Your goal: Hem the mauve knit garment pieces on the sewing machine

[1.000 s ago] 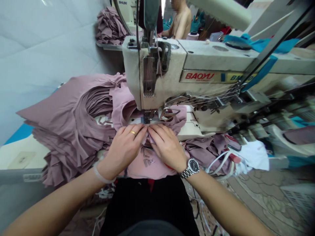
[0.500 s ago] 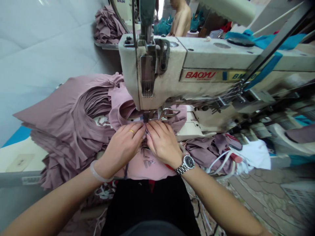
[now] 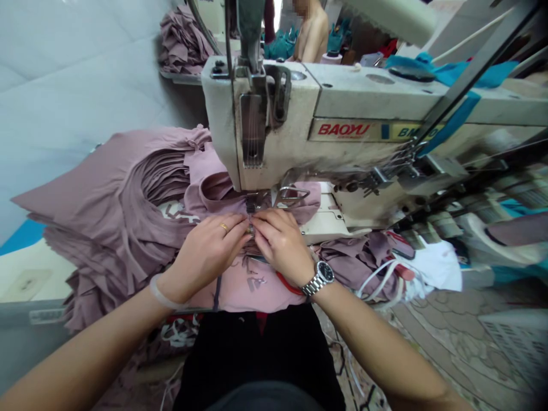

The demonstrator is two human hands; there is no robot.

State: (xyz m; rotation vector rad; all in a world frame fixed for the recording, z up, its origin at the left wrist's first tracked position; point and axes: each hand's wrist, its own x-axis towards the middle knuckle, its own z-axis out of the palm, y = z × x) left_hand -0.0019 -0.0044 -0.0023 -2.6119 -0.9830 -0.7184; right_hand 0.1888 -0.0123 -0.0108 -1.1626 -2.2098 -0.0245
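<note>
Sewing station, contents by count. Garment piece, one, mauve knit with a small printed mark (image 3: 257, 282), lying on the tabletop (image 3: 25, 282), its folded edge just in front of the presser foot (image 3: 256, 201) of the BAOYU sewing machine (image 3: 274, 131). Hands, two: left hand (image 3: 205, 242), fingers curled, pinching the fold; right hand (image 3: 280, 242), pinching the same fold from the opposite side, fingertips almost meeting. Sound handling at this point: fingertips close to the foot but clear of the needle, layers level, knit guided without stretching. Loose mauve cut pieces, three lots: large stack left of the machine (image 3: 115, 194), rumpled heap to its right (image 3: 359, 265), pile on a shelf (image 3: 182, 40) behind. Wristwatch (image 3: 323, 274), one, right wrist; ring (image 3: 223, 226), one, left hand; bangle (image 3: 160, 291), one, left wrist. Person (image 3: 312, 34), one, at the rear, beyond the machine.
</note>
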